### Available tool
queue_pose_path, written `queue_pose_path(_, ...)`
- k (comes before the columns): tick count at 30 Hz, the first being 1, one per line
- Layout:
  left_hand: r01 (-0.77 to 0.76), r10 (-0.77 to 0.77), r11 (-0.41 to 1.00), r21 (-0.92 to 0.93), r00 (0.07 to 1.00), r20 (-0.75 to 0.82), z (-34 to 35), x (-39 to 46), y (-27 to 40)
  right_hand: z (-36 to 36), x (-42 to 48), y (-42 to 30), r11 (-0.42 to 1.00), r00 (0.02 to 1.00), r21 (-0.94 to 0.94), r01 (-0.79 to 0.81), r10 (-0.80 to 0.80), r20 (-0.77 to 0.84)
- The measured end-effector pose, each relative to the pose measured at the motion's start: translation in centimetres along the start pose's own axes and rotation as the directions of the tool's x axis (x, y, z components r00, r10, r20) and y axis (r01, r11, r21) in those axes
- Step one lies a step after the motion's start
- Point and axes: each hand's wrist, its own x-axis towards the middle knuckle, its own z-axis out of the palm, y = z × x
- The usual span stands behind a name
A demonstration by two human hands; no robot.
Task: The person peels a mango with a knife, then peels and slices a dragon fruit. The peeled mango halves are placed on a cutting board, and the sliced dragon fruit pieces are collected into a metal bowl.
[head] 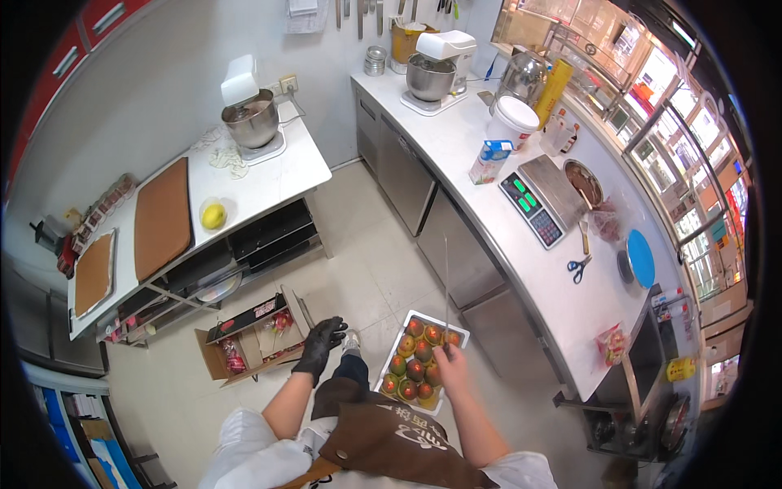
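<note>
My right hand [452, 367], bare, is closed around the dark handle of a long, thin-bladed knife [446, 281]. Its blade points away from me, seen nearly edge-on. Below that hand is a white tray [391, 360] filled with several red and green mangoes [415, 370]; the hand and forearm overlap its right side. My left hand [324, 345] wears a black glove and is held out with its fingers loosely bent, nothing in it. Just left of it, low down, stands an open cardboard box [211, 360] with red-wrapped packages inside.
At right, a long counter [550, 293] bears a digital scale [544, 202], scissors [578, 268], a carton [490, 162], a white bucket [512, 122] and a stand mixer [437, 73]. The left table [299, 153] holds another mixer [250, 116], brown cake sheets [164, 217] and a yellow fruit [214, 216].
</note>
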Motion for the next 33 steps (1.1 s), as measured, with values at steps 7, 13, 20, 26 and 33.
queue_pose_path(7, 0.075, -0.069, 0.997, -0.011, 0.958, 0.278, 1.3, 11.4, 15.6, 7.1, 11.6, -2.8, 0.956, 0.956, 0.005, -0.293, 0.293, -0.035)
queue_pose_path(13, 0.068, -0.045, 0.997, -0.042, 0.909, 0.415, 8.6, 21.6, 22.8, 9.5, 21.5, -5.3, 0.97, 0.967, -0.032, -0.242, 0.239, -0.085)
queue_pose_path(20, 0.001, 0.019, 0.999, -0.04, 0.864, 0.502, 14.7, 35.8, 31.8, 11.7, 38.3, -6.9, 0.983, 0.974, 0.062, -0.172, 0.179, -0.14)
queue_pose_path(26, 0.092, 0.003, 0.97, -0.224, 0.92, 0.393, 20.1, 48.2, 41.1, 13.4, 53.4, -10.6, 0.998, 0.983, 0.049, -0.028, 0.037, -0.181)
queue_pose_path(33, 0.042, -0.016, 0.998, -0.041, 0.873, 0.487, 25.7, 61.3, 48.9, 13.5, 61.5, -16.0, 0.954, 0.899, 0.041, -0.298, 0.295, -0.324)
